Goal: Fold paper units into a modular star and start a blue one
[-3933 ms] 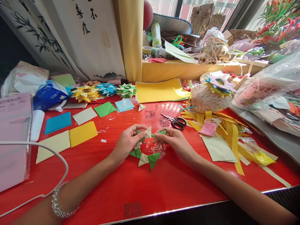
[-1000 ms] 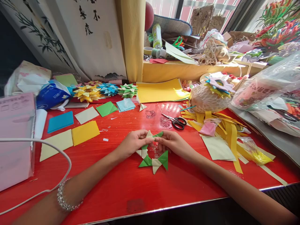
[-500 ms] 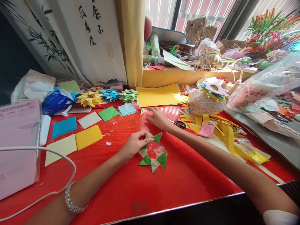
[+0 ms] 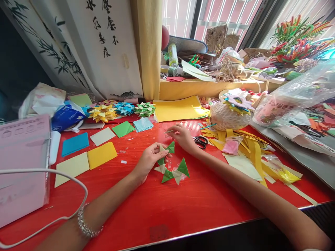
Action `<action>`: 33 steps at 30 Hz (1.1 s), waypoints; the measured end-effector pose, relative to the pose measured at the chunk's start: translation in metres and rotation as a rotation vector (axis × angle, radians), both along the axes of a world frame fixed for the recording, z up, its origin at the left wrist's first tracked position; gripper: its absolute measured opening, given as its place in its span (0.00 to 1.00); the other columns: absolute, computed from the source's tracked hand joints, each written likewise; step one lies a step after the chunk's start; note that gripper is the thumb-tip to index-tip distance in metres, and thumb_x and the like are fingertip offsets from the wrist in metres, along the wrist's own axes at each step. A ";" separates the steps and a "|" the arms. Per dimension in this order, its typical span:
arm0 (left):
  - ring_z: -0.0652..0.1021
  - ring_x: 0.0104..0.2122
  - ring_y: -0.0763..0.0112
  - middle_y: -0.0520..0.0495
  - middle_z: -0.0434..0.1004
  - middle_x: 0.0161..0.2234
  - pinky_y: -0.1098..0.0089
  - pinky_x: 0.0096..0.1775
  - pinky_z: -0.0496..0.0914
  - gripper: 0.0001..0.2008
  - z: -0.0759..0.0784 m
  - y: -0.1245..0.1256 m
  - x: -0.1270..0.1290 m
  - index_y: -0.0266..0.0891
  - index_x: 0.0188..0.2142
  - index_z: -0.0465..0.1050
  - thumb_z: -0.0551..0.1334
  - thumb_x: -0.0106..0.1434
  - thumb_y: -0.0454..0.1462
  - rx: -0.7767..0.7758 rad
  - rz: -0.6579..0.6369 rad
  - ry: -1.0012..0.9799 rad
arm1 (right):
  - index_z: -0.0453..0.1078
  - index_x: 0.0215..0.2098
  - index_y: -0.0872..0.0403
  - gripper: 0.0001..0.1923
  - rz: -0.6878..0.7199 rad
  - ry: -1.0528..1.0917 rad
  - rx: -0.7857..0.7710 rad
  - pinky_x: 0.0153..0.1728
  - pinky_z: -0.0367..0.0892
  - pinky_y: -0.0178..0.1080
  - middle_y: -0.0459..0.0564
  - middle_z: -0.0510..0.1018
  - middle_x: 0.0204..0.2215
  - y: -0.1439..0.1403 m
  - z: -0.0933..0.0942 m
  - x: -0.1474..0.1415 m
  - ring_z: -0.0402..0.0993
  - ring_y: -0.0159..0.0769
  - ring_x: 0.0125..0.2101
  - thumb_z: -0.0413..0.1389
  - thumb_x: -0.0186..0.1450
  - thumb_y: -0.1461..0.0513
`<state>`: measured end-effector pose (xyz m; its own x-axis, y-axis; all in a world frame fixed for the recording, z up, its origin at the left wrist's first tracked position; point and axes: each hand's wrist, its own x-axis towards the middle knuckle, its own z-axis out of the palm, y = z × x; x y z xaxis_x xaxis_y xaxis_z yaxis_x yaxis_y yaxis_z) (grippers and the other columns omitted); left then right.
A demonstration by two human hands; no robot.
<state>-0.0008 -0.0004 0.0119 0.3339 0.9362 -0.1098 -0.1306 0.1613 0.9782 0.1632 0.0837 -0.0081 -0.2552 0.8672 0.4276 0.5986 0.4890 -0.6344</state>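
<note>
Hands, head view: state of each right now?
Left hand: closed on the green and cream origami chain.
Right hand: fingers pinch a small cream paper piece.

On the red table (image 4: 183,209), the left hand (image 4: 149,160) pinches a green-and-cream folded paper chain (image 4: 171,167). The right hand (image 4: 184,137) grips a small cream paper piece (image 4: 169,131) just beside black-handled scissors (image 4: 200,141).

Bright window daylight, glare on glossy red table (image 4: 199,205); edges warped, sharp
</note>
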 end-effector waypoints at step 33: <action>0.73 0.21 0.75 0.48 0.75 0.26 0.74 0.25 0.67 0.12 0.002 -0.001 0.001 0.36 0.34 0.66 0.60 0.55 0.43 -0.082 0.039 -0.039 | 0.74 0.35 0.53 0.09 0.340 0.774 -0.661 0.50 0.57 0.38 0.50 0.65 0.52 -0.057 0.004 0.021 0.61 0.39 0.52 0.58 0.56 0.60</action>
<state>0.0005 -0.0012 0.0143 0.3032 0.9368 -0.1747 -0.1759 0.2352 0.9559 0.1839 0.0263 -0.0036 -0.3876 0.9206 0.0486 -0.1827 -0.0250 -0.9828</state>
